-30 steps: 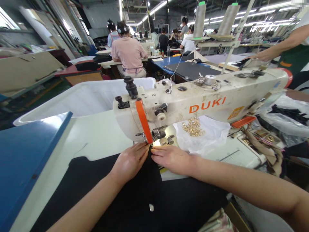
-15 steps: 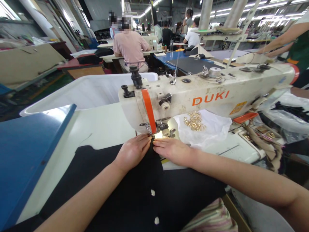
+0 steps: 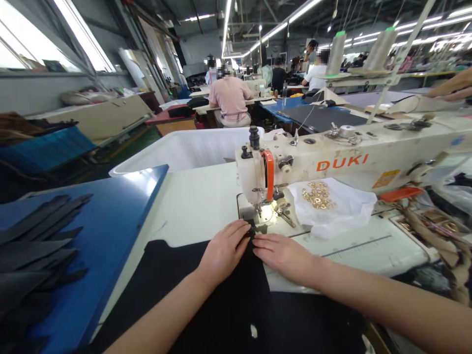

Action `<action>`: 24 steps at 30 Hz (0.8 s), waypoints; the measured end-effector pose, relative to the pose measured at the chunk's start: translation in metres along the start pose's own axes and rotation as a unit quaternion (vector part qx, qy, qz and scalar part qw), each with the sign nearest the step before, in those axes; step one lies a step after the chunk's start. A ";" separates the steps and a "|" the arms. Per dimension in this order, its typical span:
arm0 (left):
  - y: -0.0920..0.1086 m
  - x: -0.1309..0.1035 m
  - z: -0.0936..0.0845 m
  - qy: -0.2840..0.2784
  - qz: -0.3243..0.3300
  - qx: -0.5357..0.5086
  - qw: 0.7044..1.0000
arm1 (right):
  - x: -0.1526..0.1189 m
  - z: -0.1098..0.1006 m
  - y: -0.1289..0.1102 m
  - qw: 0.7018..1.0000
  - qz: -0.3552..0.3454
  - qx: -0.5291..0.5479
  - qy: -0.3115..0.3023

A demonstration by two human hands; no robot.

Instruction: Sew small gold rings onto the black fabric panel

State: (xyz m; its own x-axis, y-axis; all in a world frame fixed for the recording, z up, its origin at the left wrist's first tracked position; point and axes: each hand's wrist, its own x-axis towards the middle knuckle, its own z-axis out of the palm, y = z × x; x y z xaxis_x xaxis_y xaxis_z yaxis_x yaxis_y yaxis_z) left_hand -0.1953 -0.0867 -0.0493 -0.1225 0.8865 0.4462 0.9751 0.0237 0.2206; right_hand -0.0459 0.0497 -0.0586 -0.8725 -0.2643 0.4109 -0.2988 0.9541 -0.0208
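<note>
Black fabric [image 3: 236,295] lies across the front of the white sewing table and hangs toward my lap, with a small white piece [image 3: 253,331] on it. My left hand [image 3: 224,250] has its fingers pressed together on the fabric's far edge. From the right, my right hand [image 3: 282,255] pinches the same edge, its fingertips close to the left ones. Just beyond them stands the sewing machine [image 3: 342,157], its lit needle area [image 3: 266,212] a little past the fabric's edge. Gold rings [image 3: 317,195] rest on a white cloth [image 3: 346,216] beside the needle area.
On the left, dark strips [image 3: 40,236] lie on a blue board [image 3: 121,216]. A white bin [image 3: 177,147] stands behind the table. An orange tray [image 3: 401,193] is at the right. A person in pink [image 3: 230,96] sits ahead; another person's arms [image 3: 452,86] reach in at far right.
The view has tilted up and turned left, so the dark strips now show. Both hands and the fabric edge have drawn back from the needle area toward me.
</note>
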 end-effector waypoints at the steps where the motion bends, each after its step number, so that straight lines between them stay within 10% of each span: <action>1: 0.000 0.004 0.000 0.004 -0.020 -0.013 1.000 | 0.000 0.001 0.000 1.000 0.001 0.002 0.002; 15: 0.016 0.014 0.004 0.016 -0.110 -0.081 0.990 | -0.001 0.005 -0.002 0.995 0.033 0.074 0.060; 20: 0.001 -0.047 -0.064 0.020 -0.278 -0.054 0.959 | -0.008 0.006 0.001 0.997 0.016 0.053 0.059; 24: -0.024 -0.116 -0.138 -0.007 -0.541 0.025 0.841 | -0.011 0.005 0.001 0.994 0.029 0.019 0.100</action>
State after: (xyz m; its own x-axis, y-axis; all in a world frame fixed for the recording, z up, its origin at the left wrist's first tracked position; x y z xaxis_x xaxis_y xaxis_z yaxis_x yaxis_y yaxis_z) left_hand -0.2302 -0.2535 0.0130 -0.9404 0.3401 -0.0030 0.3018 0.8385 0.4538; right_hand -0.0388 0.0528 -0.0676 -0.7953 -0.1724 0.5812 -0.2681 0.9599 -0.0820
